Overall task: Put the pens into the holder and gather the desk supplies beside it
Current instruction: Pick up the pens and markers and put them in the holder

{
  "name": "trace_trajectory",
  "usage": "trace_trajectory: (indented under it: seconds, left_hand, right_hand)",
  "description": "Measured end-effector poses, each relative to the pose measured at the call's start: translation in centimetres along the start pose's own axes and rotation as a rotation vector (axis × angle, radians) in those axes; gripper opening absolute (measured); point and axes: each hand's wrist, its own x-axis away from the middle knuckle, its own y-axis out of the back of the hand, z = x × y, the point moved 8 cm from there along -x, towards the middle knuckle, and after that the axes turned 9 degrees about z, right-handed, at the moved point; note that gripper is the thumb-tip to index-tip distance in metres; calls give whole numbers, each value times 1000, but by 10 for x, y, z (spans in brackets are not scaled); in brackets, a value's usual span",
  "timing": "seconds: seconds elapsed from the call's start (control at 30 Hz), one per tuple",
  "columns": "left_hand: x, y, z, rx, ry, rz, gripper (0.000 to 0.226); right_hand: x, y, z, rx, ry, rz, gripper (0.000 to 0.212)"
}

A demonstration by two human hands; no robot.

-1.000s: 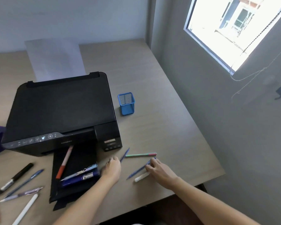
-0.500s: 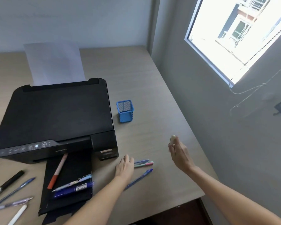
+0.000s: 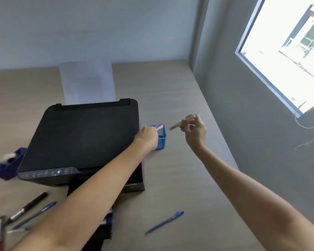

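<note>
The blue holder [image 3: 161,139] is standing on the desk [image 3: 170,98], just beside the right side of the black printer [image 3: 83,138]. The left hand [image 3: 148,135] is sitting over the holder's near left corner and is closed around some pens [image 3: 159,127], whose pink and green ends are poking up over the holder's rim; they are too blurry to count. That hand is hiding part of the holder. The right hand [image 3: 195,131] is hanging in the air just right of the holder, pinching a white pen [image 3: 181,123] that is pointing left and a little down toward the holder. A blue pen [image 3: 164,222] is lying alone on the desk near the front, well apart from the holder, with its long side running from near left to far right. A sheet of paper [image 3: 87,82] is standing up behind the printer. A purple tape holder [image 3: 6,163] is sitting at the printer's left, partly cut off by the edge. More pens are lying at the front left: a black marker [image 3: 28,208], a dark blue pen [image 3: 36,214] and others that are blurry and cut off. The left arm is covering the printer's front tray and the things on it. A bright window [image 3: 286,51] is in the wall on the right.
</note>
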Motion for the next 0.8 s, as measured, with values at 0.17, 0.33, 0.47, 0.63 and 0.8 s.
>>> trace_trajectory:
  seconds: [0.17,0.33,0.47,0.63,0.8]
  left_hand:
    - [-51,1,-2,-104,63,97,31]
    - [-80,-7,-11,-169,42,100,33]
    - [-85,-12,-7,-183,12,88,32]
    - [-59,2,-5,-56,-99,35,36]
    - [37,33,22,424,-411,-22,36]
  right_hand:
    - [-17,-58,-15,192,-62,183,4]
    - [-23,-84,-38,315,-105,323,21]
    - [-25,-87,-48,334,-135,383,16]
    - [-2,-61,-42,361,-67,301,18]
    - [99,-47,-44,544,243,470,5]
